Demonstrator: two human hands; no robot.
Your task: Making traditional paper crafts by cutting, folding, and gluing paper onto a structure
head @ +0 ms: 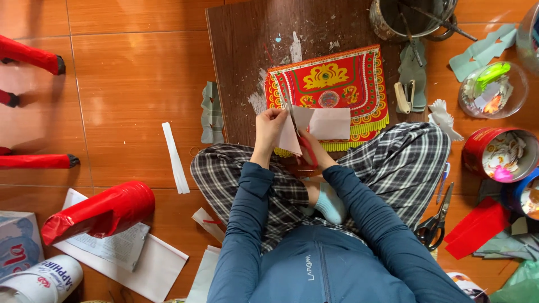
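Observation:
I sit cross-legged on the floor and look down at my hands. My left hand [270, 128] pinches the upper left edge of a folded pink-white paper sheet [328, 123]. My right hand [308, 141] grips red-handled scissors [304, 145] whose blades cut upward into that paper. Both hands hover over the near edge of a dark wooden board [247, 50]. On the board, just behind the paper, lies a red and yellow ornate printed sheet [331, 84] with a fringed border.
A red paper roll [101, 213] and white sheets lie at the left. Black scissors [435, 221], a stapler [405, 95], a metal pot [412, 19], a red tin [499, 152] and a clear jar [494, 90] sit at the right. Paper scraps litter the orange tiled floor.

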